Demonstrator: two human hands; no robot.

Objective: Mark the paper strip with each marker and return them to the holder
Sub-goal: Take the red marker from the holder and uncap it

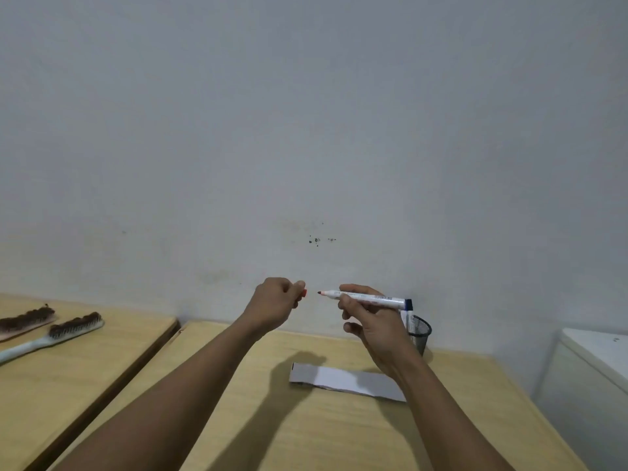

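Wooden worktop (238,419) backed by wall; paper strip (346,380) flat mid-worktop. Marker (365,297) gripped mid-barrel by right hand (370,321), cap (304,293) pinched in left hand (277,302). Light, stiff, likely slick plastic.

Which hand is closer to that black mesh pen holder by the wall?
The right hand. It holds the uncapped marker just left of the mesh holder, partly overlapping it in view. The left hand, closed on a red cap, is farther left.
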